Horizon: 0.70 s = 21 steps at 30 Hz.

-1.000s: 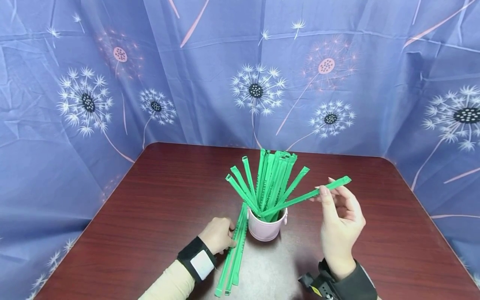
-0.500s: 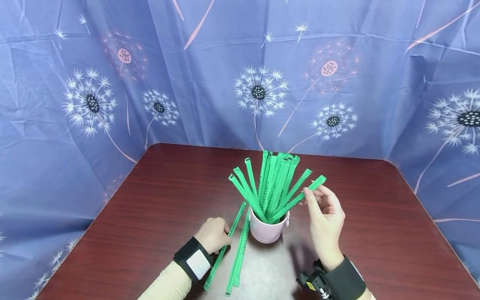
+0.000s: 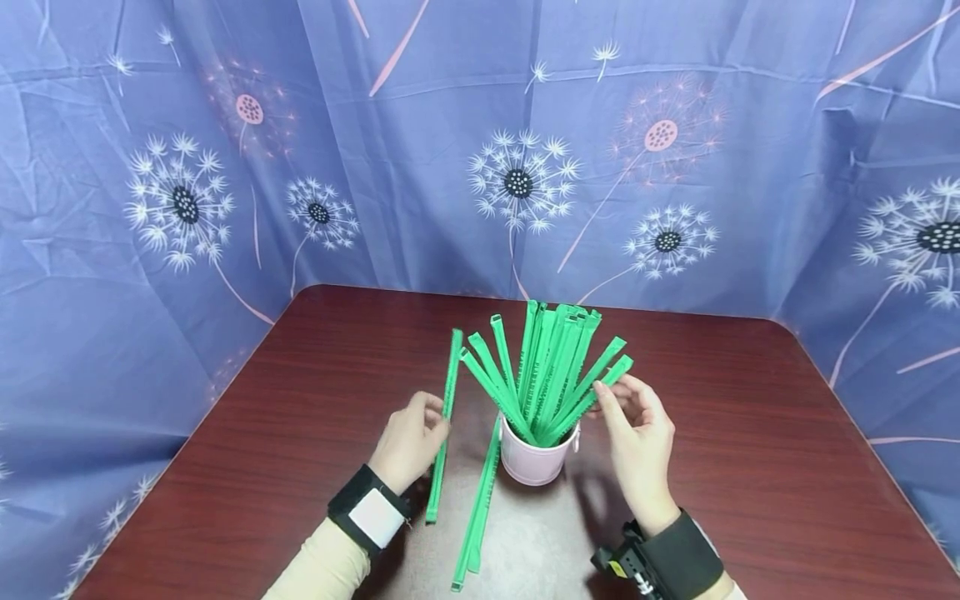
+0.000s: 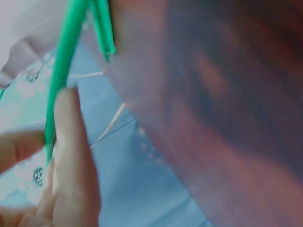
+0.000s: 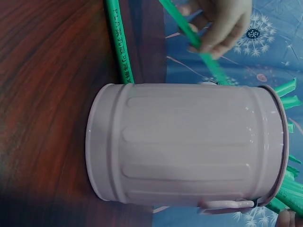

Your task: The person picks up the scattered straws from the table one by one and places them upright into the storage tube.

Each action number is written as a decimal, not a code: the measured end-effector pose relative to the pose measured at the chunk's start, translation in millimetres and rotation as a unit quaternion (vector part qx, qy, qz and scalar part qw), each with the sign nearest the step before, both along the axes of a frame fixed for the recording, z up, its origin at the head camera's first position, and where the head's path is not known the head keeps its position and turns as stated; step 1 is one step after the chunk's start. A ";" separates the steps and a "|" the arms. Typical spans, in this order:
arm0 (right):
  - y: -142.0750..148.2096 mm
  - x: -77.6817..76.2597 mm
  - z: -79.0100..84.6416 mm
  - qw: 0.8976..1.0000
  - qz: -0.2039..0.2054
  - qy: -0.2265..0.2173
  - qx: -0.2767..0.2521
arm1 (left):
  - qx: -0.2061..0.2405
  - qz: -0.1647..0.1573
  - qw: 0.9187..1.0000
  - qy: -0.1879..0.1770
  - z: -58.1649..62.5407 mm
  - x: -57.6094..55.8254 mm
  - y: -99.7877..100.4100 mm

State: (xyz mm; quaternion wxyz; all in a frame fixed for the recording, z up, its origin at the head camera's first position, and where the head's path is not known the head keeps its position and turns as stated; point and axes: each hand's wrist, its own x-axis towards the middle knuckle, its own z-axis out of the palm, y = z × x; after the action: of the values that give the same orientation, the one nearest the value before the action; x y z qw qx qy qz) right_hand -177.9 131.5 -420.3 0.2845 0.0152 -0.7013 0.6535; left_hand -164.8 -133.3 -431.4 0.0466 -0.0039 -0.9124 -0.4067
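Note:
My left hand (image 3: 408,442) pinches one green paper-wrapped straw (image 3: 451,379), raised over the table left of a small pale pink bucket (image 3: 532,465). In the left wrist view, the thumb and fingers grip this straw (image 4: 66,56) from both sides. Many green wrapped straws (image 3: 551,367) stand fanned out in the bucket. With thumb and fingers my right hand (image 3: 643,446) pinches the upper part of the rightmost straw (image 3: 617,368), whose lower end is inside the bucket. Two more wrapped straws (image 3: 480,517) lie on the table by the bucket's left side.
A dark red-brown wooden table (image 3: 300,400) carries everything. Blue cloth with a dandelion print (image 3: 420,167) hangs behind it and at both sides. The bucket has a small side handle (image 5: 229,205), seen in the right wrist view.
My left hand has drawn one straw away from those on the table and lifted it, its far end now higher. My right hand has moved left, bringing its straw in closer to the bunch.

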 end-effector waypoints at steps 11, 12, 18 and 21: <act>1.0 3.3 1.4 0.989 -0.012 0.111 -0.096 | 0.135 -0.016 0.966 0.220 20.0 1.2 8.6; -0.4 4.4 2.5 0.985 -0.013 0.138 -0.103 | 0.130 -0.025 0.961 0.242 21.3 1.9 10.8; -14.1 20.0 20.5 0.966 0.073 0.231 -0.087 | 0.095 -0.128 0.927 0.340 23.0 6.6 27.8; -19.3 28.0 29.1 0.961 0.146 0.224 -0.067 | 0.067 -0.178 0.920 0.343 23.9 11.4 36.9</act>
State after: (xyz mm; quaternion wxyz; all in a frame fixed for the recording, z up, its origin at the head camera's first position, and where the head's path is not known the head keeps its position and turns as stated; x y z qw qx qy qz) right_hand -149.9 112.2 -391.2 0.3358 0.2441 -0.5644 0.7135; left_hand -153.3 -96.4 -407.6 0.2838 -0.3025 -0.7953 -0.4420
